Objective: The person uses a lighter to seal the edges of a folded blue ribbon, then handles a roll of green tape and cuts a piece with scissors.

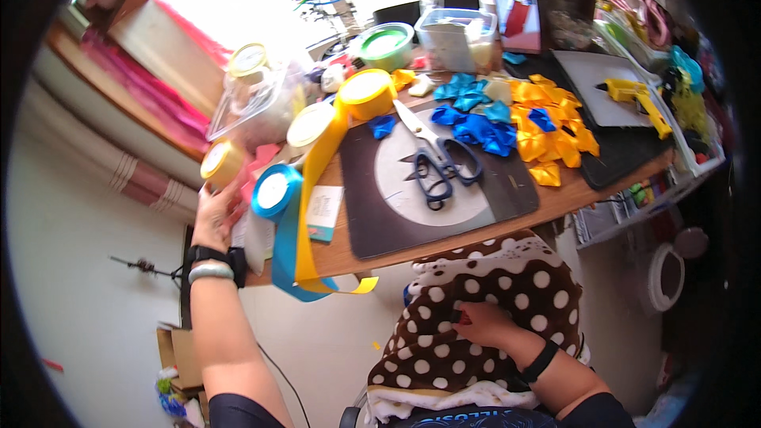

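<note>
My left hand (215,214) reaches to the table's left end and holds a roll of pale yellow ribbon (222,163) at its fingertips. My right hand (483,323) rests on a brown polka-dot blanket (433,342) over my lap, fingers curled around a small dark and red thing that is mostly hidden. Beside my left hand stands a blue ribbon roll (274,191), its tail hanging over the edge along with that of a yellow ribbon roll (366,94). Large scissors (439,151) lie on a dark mat (368,214). Blue ribbon pieces (484,131) and orange-yellow ones (550,125) are heaped behind and right.
A yellow glue gun (639,98) lies on a grey board (600,71) at right. Plastic tubs (455,35) and a propped phone (516,12) line the back. A plastic bin (261,101) stands back left; a small card (324,211) lies near the front edge.
</note>
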Demonstrator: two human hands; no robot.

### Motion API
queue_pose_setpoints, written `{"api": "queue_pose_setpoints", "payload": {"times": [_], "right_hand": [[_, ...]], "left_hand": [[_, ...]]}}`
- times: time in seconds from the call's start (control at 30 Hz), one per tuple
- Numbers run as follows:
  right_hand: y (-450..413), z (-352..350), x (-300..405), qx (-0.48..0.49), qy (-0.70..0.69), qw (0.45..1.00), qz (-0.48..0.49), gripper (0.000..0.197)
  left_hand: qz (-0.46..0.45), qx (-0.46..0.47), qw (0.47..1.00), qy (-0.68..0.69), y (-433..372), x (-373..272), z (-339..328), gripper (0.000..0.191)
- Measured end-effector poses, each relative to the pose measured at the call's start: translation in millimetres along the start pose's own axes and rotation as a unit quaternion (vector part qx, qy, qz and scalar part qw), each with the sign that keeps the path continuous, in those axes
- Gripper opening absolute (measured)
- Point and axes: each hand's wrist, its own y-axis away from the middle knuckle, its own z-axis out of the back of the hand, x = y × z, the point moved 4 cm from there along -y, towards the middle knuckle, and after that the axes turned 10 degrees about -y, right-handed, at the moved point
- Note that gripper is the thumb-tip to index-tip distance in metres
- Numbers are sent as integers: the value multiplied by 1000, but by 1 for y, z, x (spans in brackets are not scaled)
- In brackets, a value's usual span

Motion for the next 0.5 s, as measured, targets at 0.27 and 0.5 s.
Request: {"api": "queue_pose_setpoints", "payload": {"times": [0.27,0.5], "right_hand": [[-2,0,6,17,-4,1000,-10,38],[-5,2,1,-7,-19,1000,15,35]], "left_hand": [[-134,-109,978,-120,-60,15,14,75],[-134,-88,977,-140,-36,-4,-3,79]]}}
